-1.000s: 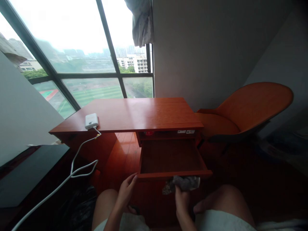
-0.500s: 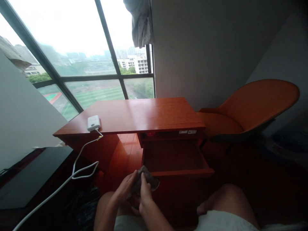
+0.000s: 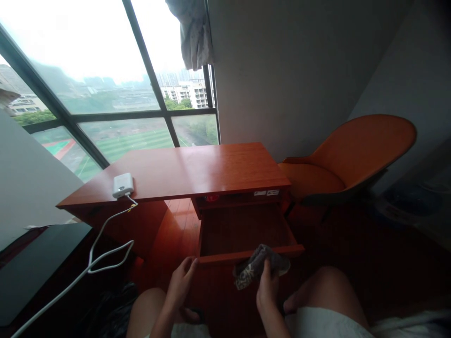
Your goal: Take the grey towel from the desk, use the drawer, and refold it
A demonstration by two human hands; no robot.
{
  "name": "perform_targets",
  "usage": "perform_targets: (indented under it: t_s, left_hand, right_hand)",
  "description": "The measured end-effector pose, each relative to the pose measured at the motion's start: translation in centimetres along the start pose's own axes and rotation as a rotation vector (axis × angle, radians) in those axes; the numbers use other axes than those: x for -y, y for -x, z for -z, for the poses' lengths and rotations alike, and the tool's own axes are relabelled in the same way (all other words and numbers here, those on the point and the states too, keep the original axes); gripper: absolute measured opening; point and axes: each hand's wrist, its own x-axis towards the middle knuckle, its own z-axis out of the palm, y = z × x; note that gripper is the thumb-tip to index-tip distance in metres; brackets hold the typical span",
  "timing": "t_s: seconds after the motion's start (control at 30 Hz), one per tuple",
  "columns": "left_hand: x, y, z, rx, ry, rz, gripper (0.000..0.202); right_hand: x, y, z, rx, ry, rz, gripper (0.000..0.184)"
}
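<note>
My right hand (image 3: 268,286) holds a folded grey cloth (image 3: 262,263) with a pale patterned end. Its thumb presses on top of the cloth, just before the front board of the pulled-out drawer (image 3: 243,256). At the drawer's left front corner is my left hand (image 3: 181,281), holding nothing, fingers loosely stretched and a little apart. Whether its fingertips touch the drawer board I cannot tell. The inside of the drawer is dark.
The drawer belongs to a reddish-brown desk (image 3: 211,169) below a window. A white power bank (image 3: 123,185) with a white cable (image 3: 70,284) lies on it. An orange chair (image 3: 366,155) stands right; a dark flat surface (image 3: 42,267) lies left.
My left hand has let go of the cloth and moved slightly left, to the drawer corner. My right hand has carried the cloth rightward. The view has shifted a little right.
</note>
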Motion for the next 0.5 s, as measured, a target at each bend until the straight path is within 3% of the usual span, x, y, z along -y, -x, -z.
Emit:
perform_targets:
  t_s: [0.27,0.37,0.5]
  left_hand:
    - [0.2,0.4,-1.3,-0.046,0.039,0.016,0.047]
    - [0.3,0.0,-1.9,-0.055,0.049,0.004,0.049]
    - [0.1,-0.9,-2.2,-0.108,-0.033,-0.003,0.052]
  right_hand:
    - [3.6,-7.6,5.4,-0.259,0.064,0.120,0.060]
    - [4.6,-10.5,6.3,-0.276,0.040,0.134,0.055]
    - [6.6,-15.4,7.4,-0.205,0.017,0.155,0.046]
